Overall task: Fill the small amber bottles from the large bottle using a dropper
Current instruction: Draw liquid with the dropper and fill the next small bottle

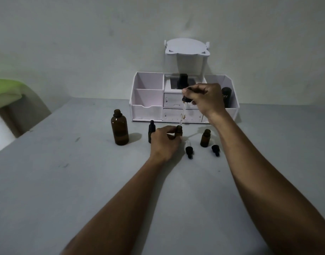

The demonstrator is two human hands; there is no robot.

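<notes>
The large amber bottle [119, 128] stands open on the grey table, left of my hands. My left hand [164, 140] grips a small open amber bottle [179, 131] upright on the table. My right hand [204, 97] pinches the black bulb of a glass dropper [183, 112], whose tip hangs just above that bottle's mouth. A capped small bottle [151, 130] stands partly hidden behind my left hand. Another small open bottle [205, 138] stands to the right. Two dropper caps [189, 150] [215, 149] lie on the table in front.
A white desk organiser [148, 100] with compartments and drawers stands against the wall, holding a dark bottle [226, 95] on its right side and a black object [182, 80] in the middle. A green-covered surface [5, 92] is at the far left beyond the table edge.
</notes>
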